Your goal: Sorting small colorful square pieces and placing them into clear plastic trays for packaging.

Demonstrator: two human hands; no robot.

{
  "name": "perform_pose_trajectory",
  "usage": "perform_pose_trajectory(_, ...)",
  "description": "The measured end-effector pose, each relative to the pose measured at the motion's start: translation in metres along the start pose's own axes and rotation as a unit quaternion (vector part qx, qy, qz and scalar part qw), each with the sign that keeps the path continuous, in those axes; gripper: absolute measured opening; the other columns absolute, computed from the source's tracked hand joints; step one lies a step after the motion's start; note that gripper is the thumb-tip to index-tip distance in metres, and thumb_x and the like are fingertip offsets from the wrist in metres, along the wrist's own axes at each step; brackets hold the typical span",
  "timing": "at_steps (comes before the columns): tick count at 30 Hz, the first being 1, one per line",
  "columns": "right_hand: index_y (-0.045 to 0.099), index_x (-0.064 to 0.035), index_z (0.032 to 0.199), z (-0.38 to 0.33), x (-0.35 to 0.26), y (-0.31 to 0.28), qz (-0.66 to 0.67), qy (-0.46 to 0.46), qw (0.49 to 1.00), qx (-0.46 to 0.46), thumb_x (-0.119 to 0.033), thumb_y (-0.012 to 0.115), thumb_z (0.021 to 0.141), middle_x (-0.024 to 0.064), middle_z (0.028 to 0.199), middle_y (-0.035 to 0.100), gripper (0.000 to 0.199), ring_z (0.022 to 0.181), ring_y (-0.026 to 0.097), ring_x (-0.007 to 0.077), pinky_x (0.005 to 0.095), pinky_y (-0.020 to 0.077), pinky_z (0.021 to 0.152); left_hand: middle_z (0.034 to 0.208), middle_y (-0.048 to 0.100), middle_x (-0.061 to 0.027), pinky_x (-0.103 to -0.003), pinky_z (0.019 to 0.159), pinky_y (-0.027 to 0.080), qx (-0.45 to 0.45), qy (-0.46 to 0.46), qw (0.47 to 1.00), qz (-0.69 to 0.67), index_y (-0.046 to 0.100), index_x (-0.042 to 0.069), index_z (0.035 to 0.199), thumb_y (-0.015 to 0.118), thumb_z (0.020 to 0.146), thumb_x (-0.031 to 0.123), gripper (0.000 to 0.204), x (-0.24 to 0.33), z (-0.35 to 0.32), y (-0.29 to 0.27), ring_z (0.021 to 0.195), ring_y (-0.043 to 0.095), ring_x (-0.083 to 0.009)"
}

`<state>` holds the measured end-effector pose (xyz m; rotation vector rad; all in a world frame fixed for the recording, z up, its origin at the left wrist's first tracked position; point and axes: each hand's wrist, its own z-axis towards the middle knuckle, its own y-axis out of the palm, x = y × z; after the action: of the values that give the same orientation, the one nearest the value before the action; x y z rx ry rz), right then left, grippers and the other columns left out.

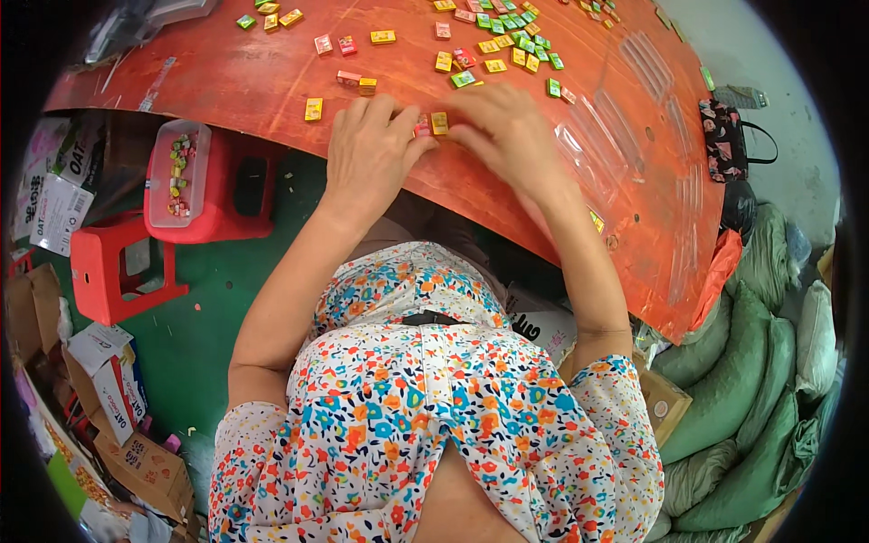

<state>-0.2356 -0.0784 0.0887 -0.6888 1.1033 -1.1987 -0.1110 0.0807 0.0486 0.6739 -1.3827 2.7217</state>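
Near the front edge of the red table (pixel 244 81), my left hand (pixel 369 152) is bent with its fingertips against a small red box (pixel 422 126). The thumb and fingers close on that box's left side. A small yellow box (pixel 440 123) stands right beside it, between my two hands. My right hand (pixel 511 136) is to the right of the yellow box, slightly blurred, with thumb and forefinger apart and nothing seen between them. Left of my left hand lies another yellow box (pixel 313 109). Just beyond its fingers are a pink box (pixel 348 79) and an orange-yellow box (pixel 367 86).
Several green, yellow and red boxes (pixel 520 41) lie scattered farther back. Clear plastic trays (pixel 588 149) rest on the table's right. A red stool (pixel 217 231) at left bears a clear tub (pixel 163 185) of small pieces. Green sacks (pixel 724 362) pile up at right.
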Motion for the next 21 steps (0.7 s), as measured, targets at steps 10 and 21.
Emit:
perform_pose_trajectory(10, 0.064, -0.0047, 0.108, -0.011, 0.011, -0.001, -0.053, 0.089, 0.994, -0.024, -0.016, 0.070, 0.084, 0.0124, 0.103, 0.065, 0.027, 0.093, 0.063, 0.0318, 0.0413, 0.0516, 0.075, 0.106, 0.059, -0.0067, -0.041, 0.084, 0.043, -0.049, 0.034, 0.998, 0.025, 0.066, 0.008, 0.110, 0.079, 0.072, 0.032, 0.047, 0.003, 0.009, 0.005, 0.102, 0.054, -0.0249)
perform_pose_trajectory(21, 0.061, -0.0038, 0.119, -0.006, -0.003, 0.003, 0.114, 0.078, 0.988, -0.071, -0.013, 0.072, 0.081, 0.0140, 0.110, 0.063, 0.040, 0.098, 0.062, 0.0326, 0.0396, 0.0502, 0.082, 0.103, 0.056, -0.0102, -0.041, 0.075, 0.051, -0.105, -0.051, 0.991, -0.063, 0.062, 0.004, 0.117, 0.079, 0.073, 0.030, 0.054, -0.026, -0.012, -0.048, 0.093, 0.060, -0.0297)
